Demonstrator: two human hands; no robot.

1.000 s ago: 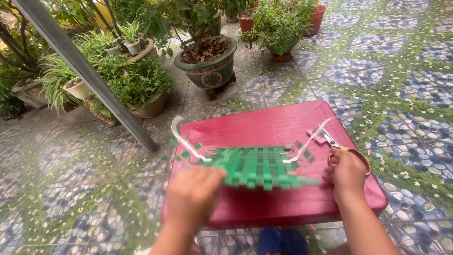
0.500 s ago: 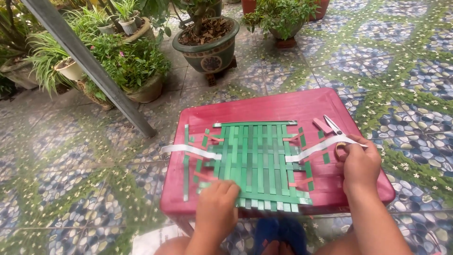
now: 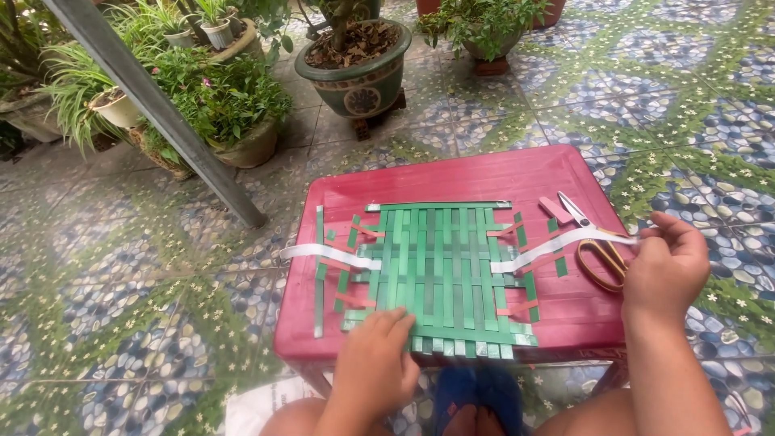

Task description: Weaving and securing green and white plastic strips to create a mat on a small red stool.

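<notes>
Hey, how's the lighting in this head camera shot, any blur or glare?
Head view: soft, even daylight, no harsh shadows or glare; woven green mat and scissors sharp; the blue footwear at the bottom edge looks blurred; left hand slightly soft.

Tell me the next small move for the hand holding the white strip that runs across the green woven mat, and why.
Probably the right hand should draw the white strip further right. The strip passes through the green woven strip mat, with a tail sticking out on the left, and the left hand presses the mat's near edge onto the red plastic table, steadying it.
</notes>
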